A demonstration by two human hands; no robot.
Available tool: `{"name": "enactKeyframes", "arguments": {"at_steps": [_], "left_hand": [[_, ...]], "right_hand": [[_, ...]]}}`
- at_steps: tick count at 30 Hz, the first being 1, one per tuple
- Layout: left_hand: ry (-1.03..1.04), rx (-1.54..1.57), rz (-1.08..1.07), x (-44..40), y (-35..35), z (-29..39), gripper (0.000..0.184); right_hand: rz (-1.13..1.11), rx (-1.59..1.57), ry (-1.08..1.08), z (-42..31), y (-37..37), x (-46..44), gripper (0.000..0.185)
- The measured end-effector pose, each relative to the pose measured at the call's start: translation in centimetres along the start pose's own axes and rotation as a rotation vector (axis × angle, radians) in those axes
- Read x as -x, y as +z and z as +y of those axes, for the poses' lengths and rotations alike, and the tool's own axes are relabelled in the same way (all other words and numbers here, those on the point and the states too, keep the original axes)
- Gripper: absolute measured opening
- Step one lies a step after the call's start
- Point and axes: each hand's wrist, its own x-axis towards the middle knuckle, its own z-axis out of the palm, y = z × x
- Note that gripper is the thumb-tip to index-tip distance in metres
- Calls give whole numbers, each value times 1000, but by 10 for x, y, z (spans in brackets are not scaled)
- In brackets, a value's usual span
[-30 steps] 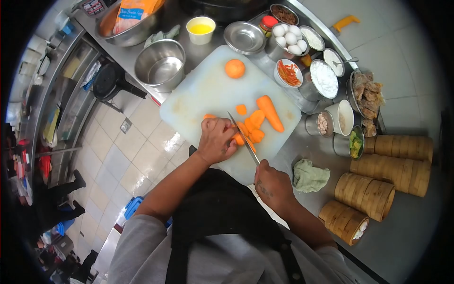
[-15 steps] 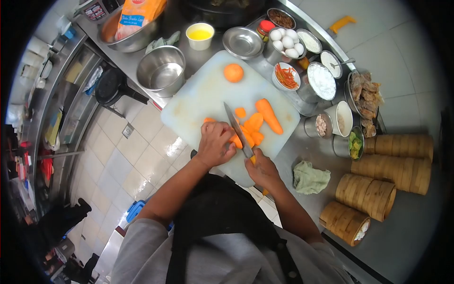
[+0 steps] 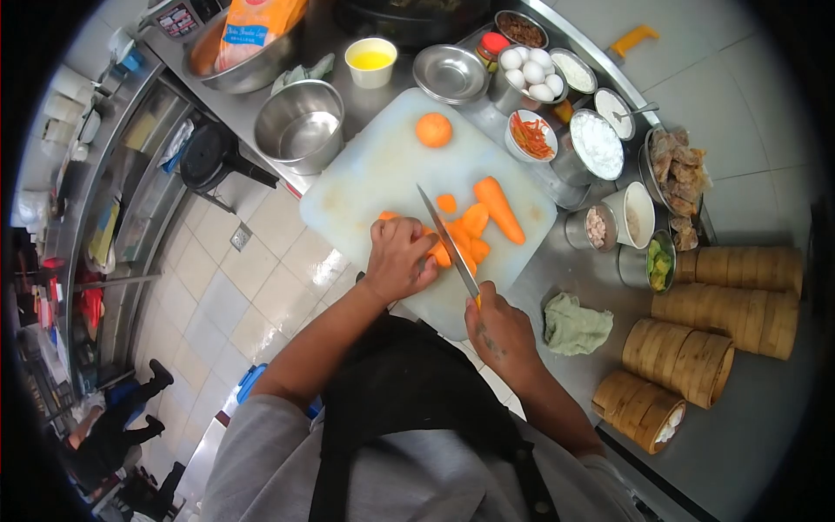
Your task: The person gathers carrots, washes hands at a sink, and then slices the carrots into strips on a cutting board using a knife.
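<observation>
A white cutting board (image 3: 365, 161) lies in front of me. My left hand (image 3: 400, 261) is closed with curled fingers on a carrot (image 3: 388, 215), whose end shows past the knuckles; the rest is mostly hidden. In my right hand (image 3: 503, 335) is the handle of a knife (image 3: 448, 239); the blade slants up and left, right beside the left fingertips. Carrot slices (image 3: 474, 223) are heaped along the blade's right side, some partly under it. Farther right rests a peeled length of carrot (image 3: 499, 210). A rounded carrot chunk (image 3: 434, 130) sits near the board's far corner.
Steel bowls (image 3: 300, 126), a yellow-filled cup (image 3: 371, 63), a bowl of eggs (image 3: 532, 74) and a bowl of carrot strips (image 3: 531, 136) stand behind the board. To the right are a green cloth (image 3: 577, 324) and bamboo steamers (image 3: 678, 361). Another person's legs (image 3: 130, 404) show at lower left.
My right hand has moved a little right and back and turned at the wrist, drawing the knife handle with it. My left hand stays on the carrot. The other person's legs show more at lower left.
</observation>
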Motion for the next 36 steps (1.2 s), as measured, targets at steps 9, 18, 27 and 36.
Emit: {"name": "enactKeyframes", "arguments": {"at_steps": [9, 18, 27, 36], "left_hand": [[-5, -7, -28, 1, 2, -3, 36], [-16, -6, -27, 0, 1, -3, 38], [5, -18, -15, 1, 3, -4, 34], [-18, -22, -33, 0, 1, -3, 34]], "right_hand": [[-152, 61, 41, -12, -22, 23, 19], [29, -99, -94, 12, 49, -18, 20], [17, -84, 23, 18, 32, -24, 21], [-181, 16, 80, -16, -14, 16, 21]]}}
